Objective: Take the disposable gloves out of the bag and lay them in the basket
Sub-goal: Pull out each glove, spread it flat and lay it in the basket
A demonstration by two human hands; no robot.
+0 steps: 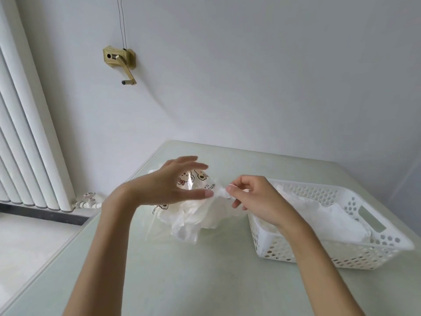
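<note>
A clear bag (196, 179) printed with cartoon figures stands on the pale green table (182, 281), with thin translucent gloves (193, 220) spilling from its front. My left hand (168, 183) hovers in front of the bag with straight fingers, the thumb tip touching the bunched film. My right hand (252, 197) pinches a twisted end of a glove (222, 192) between thumb and forefinger, just right of the bag. A white perforated basket (364, 258) sits to the right and holds several crumpled gloves (330, 220).
The table's left edge runs close to a white radiator (27, 133) with a valve. A brass crank fixture (120, 60) hangs on the wall behind. Bare tabletop lies in front of the bag and basket.
</note>
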